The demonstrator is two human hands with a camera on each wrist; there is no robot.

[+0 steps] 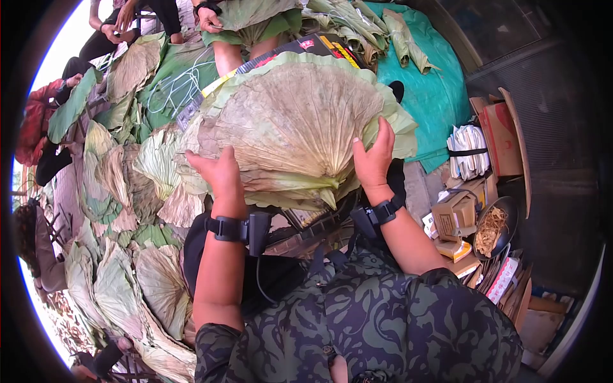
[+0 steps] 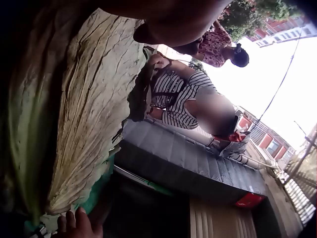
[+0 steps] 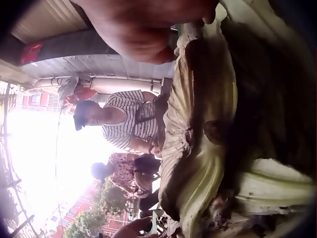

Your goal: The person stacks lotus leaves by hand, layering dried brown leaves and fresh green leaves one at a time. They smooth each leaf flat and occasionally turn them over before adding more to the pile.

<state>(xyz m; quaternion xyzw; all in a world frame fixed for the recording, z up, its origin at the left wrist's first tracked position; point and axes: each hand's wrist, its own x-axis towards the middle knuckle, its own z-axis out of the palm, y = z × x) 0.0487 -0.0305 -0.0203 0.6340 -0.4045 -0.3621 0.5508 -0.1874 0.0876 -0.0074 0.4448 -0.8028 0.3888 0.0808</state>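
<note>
A large stack of dried lotus leaves [image 1: 287,115] spreads fan-like in front of me, pale brown on its face, with greener edges and a folded stem end low at the centre. On its left lower side, my left hand [image 1: 220,175] holds it, thumb and fingers spread apart at the leaf. My right hand [image 1: 375,159] grips the opposite side, its thumb toward the middle and fingers along the edge. From the right wrist, the stack's layered, crumpled edge [image 3: 181,129] shows close up beneath the hand [image 3: 148,29]. The left wrist view shows the veined leaf surface [image 2: 99,99].
Loose lotus leaves [image 1: 159,281] cover the ground at left. A person across holds another leaf [image 1: 252,16]; others sit at the left. Rolled leaves [image 1: 402,38] lie on a green sheet [image 1: 440,96]. Cardboard boxes [image 1: 453,217], a paper bundle [image 1: 468,152] and a black pan [image 1: 504,210] stand right.
</note>
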